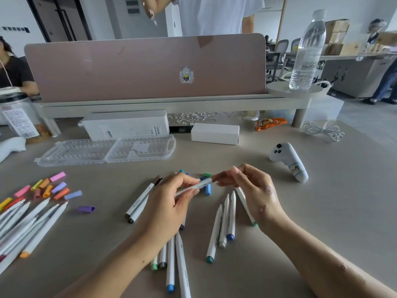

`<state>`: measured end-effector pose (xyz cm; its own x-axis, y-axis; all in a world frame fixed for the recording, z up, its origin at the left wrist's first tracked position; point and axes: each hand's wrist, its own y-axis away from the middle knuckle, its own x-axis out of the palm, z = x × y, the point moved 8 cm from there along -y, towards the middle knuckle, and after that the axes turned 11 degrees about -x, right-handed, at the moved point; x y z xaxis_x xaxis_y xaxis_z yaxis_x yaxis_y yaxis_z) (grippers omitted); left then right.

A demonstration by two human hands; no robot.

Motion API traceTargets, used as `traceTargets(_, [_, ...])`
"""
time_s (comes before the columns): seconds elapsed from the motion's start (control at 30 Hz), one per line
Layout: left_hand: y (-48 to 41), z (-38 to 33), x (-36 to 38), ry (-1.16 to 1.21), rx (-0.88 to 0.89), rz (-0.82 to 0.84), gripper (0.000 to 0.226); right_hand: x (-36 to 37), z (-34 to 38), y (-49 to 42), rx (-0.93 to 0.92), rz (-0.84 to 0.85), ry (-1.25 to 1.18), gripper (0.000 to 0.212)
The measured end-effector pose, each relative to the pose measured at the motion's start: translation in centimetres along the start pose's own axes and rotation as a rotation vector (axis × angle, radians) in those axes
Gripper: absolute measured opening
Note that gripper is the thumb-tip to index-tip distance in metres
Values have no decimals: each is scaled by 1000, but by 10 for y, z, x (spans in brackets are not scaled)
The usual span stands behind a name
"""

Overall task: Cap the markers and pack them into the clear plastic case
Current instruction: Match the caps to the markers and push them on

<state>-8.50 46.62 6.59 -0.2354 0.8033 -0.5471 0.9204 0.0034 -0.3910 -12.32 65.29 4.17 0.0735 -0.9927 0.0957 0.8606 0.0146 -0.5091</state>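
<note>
My left hand (169,201) grips the barrel of a white marker (194,187) held above the table. My right hand (251,186) pinches the marker's far end, where a cap may sit under the fingers; I cannot tell. Uncapped white markers (225,222) lie below my right hand, and more markers (174,263) lie under my left wrist. Two capped markers (141,198) rest left of my hand. Blue and green caps (207,181) lie behind the held marker. The clear plastic case (107,151) lies open and flat at the back left.
A pile of uncapped markers (28,224) and loose coloured caps (49,188) fills the left side; a purple cap (86,209) lies apart. White boxes (129,124), a white controller (289,161), a coiled cable (322,130) and a water bottle (307,52) stand further back.
</note>
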Motion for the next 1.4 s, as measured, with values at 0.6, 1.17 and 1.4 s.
traceTargets(0.6, [-36, 56, -57, -136, -227, -185, 5, 3, 0, -1, -68, 157, 285, 29])
traceTargets(1.17, [-34, 91, -65, -624, -449, -125, 19, 110, -26, -37, -228, 632, 1073, 23])
traceTargets(1.4, [-35, 76, -67, -593, -366, -153, 10, 126, -37, -42, -229, 666, 1196, 23])
